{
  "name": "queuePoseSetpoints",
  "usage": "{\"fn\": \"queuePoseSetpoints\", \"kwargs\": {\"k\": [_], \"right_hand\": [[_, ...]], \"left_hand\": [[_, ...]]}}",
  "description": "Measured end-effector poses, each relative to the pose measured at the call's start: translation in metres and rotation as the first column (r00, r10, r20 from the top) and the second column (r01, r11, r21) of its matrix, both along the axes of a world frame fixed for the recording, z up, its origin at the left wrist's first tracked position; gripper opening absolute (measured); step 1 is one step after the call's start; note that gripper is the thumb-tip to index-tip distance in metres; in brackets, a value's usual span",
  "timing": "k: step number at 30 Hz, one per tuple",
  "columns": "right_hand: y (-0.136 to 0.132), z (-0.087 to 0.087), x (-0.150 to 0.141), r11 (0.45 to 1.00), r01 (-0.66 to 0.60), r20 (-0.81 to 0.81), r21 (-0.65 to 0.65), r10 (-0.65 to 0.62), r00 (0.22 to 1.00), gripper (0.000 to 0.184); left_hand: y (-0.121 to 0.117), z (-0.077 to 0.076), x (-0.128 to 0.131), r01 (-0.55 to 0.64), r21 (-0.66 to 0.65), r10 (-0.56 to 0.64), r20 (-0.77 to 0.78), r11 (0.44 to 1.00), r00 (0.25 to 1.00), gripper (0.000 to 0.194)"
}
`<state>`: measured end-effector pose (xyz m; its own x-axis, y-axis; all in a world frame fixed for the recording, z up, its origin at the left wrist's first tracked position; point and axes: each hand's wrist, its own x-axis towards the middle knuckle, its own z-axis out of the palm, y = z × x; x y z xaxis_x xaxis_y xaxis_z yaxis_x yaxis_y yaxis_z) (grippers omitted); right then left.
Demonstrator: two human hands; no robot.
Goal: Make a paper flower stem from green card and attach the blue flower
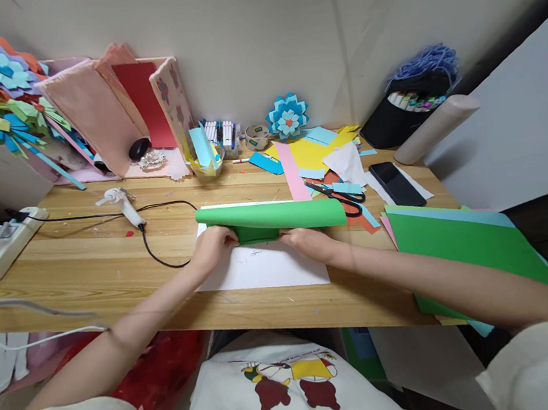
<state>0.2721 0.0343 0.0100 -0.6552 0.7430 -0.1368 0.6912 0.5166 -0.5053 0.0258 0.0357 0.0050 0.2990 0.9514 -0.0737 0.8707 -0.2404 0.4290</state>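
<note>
Holding one green sheet (270,218), curled upward along its far side: two bare hands over a white sheet (266,270), on a wooden desk (99,266). Left hand (215,245): fingers pinched on the near edge of the green sheet, left of its middle. Right hand (307,243): fingers likewise clamped on the near edge, farther right. Location of green sheet: mid-desk, above the far part of the white sheet.

Left side: one white glue gun (128,208), lying flat, black cord attached; one power strip (6,245), plugs fitted.

Back: one pink holder (88,110); a group of markers (222,134); one roll of tape (257,137); one blue paper flower (288,117), upright near the wall.

Right side: one pair of black scissors (324,190), among coloured paper scraps (315,154), just beyond the green sheet; one dark phone (396,184), screen up; one stack of coloured sheets (464,244), green uppermost, the right forearm passing over it.
</note>
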Motion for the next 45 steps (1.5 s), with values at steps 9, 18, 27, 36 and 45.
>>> {"fn": "queuePoseSetpoints", "kwargs": {"k": [9, 18, 27, 36, 45], "right_hand": [[-0.004, 0.011, -0.008, 0.958, -0.211, 0.447, 0.195, 0.104, 0.888, 0.023], [0.004, -0.007, 0.005, 0.977, 0.050, 0.124, 0.206, -0.077, 0.989, 0.026], [0.025, -0.011, 0.005, 0.971, 0.226, 0.083, 0.076, -0.232, 0.969, 0.017], [0.039, -0.038, 0.022, 0.955, 0.275, -0.177, -0.109, -0.291, 0.940, 0.007], [0.017, -0.058, 0.047, 0.955, 0.276, -0.324, -0.106, -0.296, 0.899, 0.017]], "left_hand": [[-0.028, -0.002, -0.005, 0.249, 0.028, -0.226, -0.330, 0.968, 0.916, 0.026], [-0.022, 0.002, -0.002, 0.156, 0.148, -0.103, -0.316, 0.977, 0.943, 0.027], [-0.010, 0.001, -0.005, -0.086, 0.023, 0.088, -0.089, 0.996, 0.992, 0.020], [0.007, -0.001, -0.017, -0.182, -0.071, 0.184, 0.026, 0.981, 0.983, 0.024], [0.003, -0.008, -0.027, -0.151, -0.067, 0.160, 0.166, 0.986, 0.973, 0.023]]}}
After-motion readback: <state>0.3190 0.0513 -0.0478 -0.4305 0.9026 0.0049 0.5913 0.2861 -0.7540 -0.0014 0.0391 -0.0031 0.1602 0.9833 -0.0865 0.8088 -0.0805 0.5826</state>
